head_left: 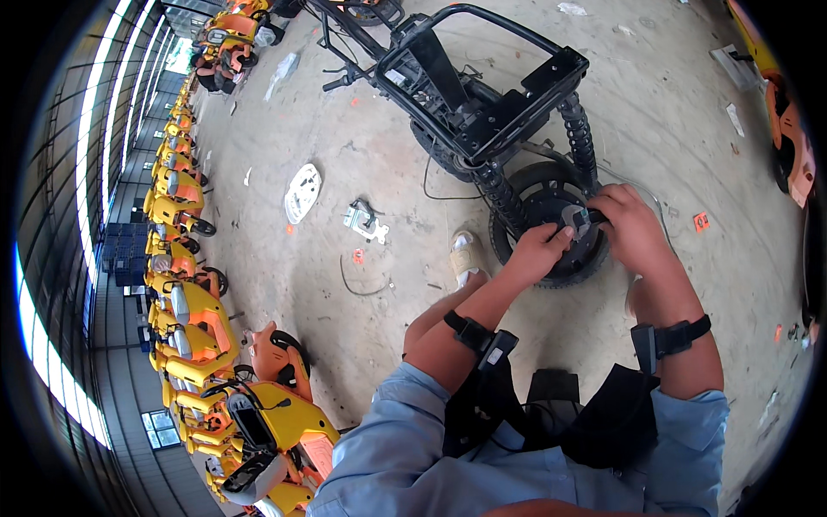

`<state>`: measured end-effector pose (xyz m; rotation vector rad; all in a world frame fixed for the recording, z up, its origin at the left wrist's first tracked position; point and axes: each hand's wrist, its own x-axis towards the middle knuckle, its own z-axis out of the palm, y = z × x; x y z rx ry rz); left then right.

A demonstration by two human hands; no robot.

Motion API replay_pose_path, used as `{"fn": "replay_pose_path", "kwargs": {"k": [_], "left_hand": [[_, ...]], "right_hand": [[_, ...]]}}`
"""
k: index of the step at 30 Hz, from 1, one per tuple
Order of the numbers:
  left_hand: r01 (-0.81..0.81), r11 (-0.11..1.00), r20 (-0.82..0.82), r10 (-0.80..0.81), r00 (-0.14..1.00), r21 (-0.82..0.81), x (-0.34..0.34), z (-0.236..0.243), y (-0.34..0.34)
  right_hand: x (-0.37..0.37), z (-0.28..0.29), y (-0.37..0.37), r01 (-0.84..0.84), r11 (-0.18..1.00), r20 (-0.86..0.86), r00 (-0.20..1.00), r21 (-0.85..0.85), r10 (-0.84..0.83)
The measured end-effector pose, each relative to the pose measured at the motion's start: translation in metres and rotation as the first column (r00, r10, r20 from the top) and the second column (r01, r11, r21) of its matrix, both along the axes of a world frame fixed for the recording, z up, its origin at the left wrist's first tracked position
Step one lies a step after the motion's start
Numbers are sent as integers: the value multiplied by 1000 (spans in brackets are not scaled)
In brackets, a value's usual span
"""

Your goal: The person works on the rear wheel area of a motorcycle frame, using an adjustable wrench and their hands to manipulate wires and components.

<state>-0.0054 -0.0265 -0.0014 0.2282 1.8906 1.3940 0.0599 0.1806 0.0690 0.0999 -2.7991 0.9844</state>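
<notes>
Both my hands are on a dark tool with a grey metal head (575, 219), like an adjustable wrench, at the hub of the black wheel (536, 265) of a stripped two-wheeler frame (491, 129). My left hand (541, 250) pinches the tool's head end, thumb on top. My right hand (627, 217) has its fingers wrapped round its dark part, just right of a black coil shock (579, 146). Another coil shock (504, 196) stands above my left hand. The tool's exact contact with the hub is unclear.
Yellow and orange scooters (194, 314) line the left side; more bodywork (786, 138) is at the far right. On the concrete floor lie a white panel (302, 194), a metal bracket assembly (365, 226), a black cable (362, 290) and small orange tags (701, 222).
</notes>
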Motion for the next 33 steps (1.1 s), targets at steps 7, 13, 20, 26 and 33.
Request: {"fn": "replay_pose_path", "kwargs": {"k": [7, 13, 20, 26, 33], "left_hand": [[-63, 981, 155, 35, 987, 182, 1, 16, 13], [-61, 983, 161, 33, 986, 175, 0, 25, 11], [-22, 991, 106, 7, 994, 134, 3, 19, 11], [-70, 995, 107, 62, 992, 75, 7, 23, 11], [-48, 994, 75, 41, 996, 96, 17, 16, 8]], "right_hand": [[-6, -28, 24, 175, 791, 101, 985, -586, -143], [-17, -12, 20, 512, 300, 516, 854, -805, -70], [-17, -11, 15, 588, 420, 619, 782, -691, -77], [-8, -6, 12, 498, 535, 604, 797, -683, 30], [1, -15, 10, 469, 538, 595, 800, -700, 76]]}}
